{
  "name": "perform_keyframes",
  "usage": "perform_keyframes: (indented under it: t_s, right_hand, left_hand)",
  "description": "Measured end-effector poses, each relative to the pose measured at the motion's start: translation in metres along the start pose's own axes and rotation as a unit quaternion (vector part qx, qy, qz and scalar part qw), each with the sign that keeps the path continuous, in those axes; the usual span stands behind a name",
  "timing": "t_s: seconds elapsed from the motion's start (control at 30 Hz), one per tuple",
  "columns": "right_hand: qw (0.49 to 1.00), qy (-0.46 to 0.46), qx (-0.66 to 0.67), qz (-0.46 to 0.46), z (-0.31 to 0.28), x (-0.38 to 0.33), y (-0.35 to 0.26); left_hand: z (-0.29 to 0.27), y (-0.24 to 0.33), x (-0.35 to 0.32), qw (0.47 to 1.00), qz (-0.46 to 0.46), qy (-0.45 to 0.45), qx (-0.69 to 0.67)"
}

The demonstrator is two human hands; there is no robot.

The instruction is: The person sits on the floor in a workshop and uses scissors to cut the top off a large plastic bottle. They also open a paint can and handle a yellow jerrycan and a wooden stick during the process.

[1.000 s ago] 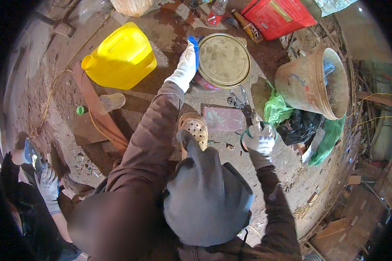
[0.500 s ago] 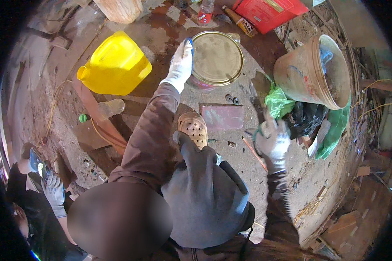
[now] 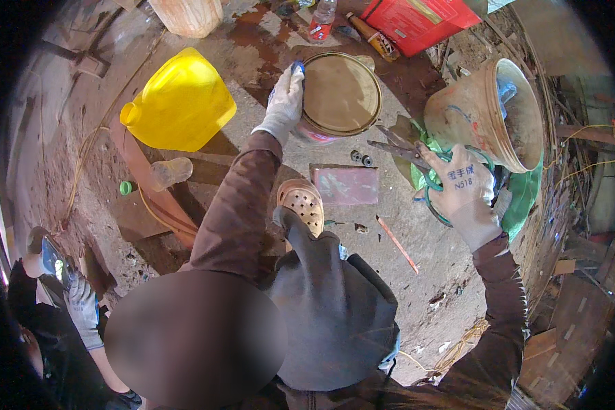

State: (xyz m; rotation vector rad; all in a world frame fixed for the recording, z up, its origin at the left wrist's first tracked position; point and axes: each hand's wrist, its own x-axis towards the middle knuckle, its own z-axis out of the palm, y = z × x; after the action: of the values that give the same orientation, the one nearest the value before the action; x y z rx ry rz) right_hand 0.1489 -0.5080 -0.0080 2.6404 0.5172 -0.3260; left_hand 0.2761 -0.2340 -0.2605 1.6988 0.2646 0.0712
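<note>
Under the gloved left hand (image 3: 285, 102), whose fingers curl over its rim, stands the round metal tin with a tan lid (image 3: 339, 96), lid not yet off. The gloved right hand (image 3: 462, 190), well to the right, grips green-handled shears (image 3: 417, 154), blades not yet near the tin.

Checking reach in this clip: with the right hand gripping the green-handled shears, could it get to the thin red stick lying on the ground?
Probably yes. The red stick lies on bare ground just below the right hand, nothing between. But that hand is closed on the shears, so picking it up would be awkward.
</note>
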Motion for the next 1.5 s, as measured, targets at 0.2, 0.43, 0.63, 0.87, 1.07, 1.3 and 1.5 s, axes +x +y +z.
perform_keyframes:
  t_s: [0.2, 0.43, 0.63, 0.87, 1.07, 1.3, 1.5]
  right_hand:
    - [0.999, -0.017, -0.037, 0.017, -0.028, 0.005, -0.007]
    - [0.999, -0.025, -0.032, -0.004, -0.033, 0.013, -0.010]
    - [0.971, 0.075, -0.199, -0.112, -0.044, 0.015, -0.018]
    - [0.987, -0.040, 0.138, 0.070, 0.074, 0.002, -0.007]
    - [0.980, 0.040, 0.142, 0.135, 0.174, 0.004, -0.017]
    - [0.993, -0.029, -0.118, 0.013, 0.013, 0.019, -0.012]
    - [0.991, -0.091, 0.039, 0.088, 0.033, 0.005, -0.024]
  left_hand:
    - [-0.006, 0.015, -0.004, 1.000, 0.010, 0.000, -0.013]
    - [-0.006, 0.020, -0.004, 1.000, 0.014, -0.009, 0.012]
    - [-0.001, 0.020, -0.009, 0.999, 0.030, 0.005, -0.014]
    - [-0.003, 0.009, -0.003, 0.999, -0.002, 0.043, 0.003]
    - [0.002, 0.006, 0.000, 1.000, 0.029, 0.000, 0.003]
    - [-0.012, 0.002, 0.004, 1.000, 0.011, -0.005, -0.022]
    - [-0.012, 0.013, 0.000, 0.999, -0.027, -0.011, -0.044]
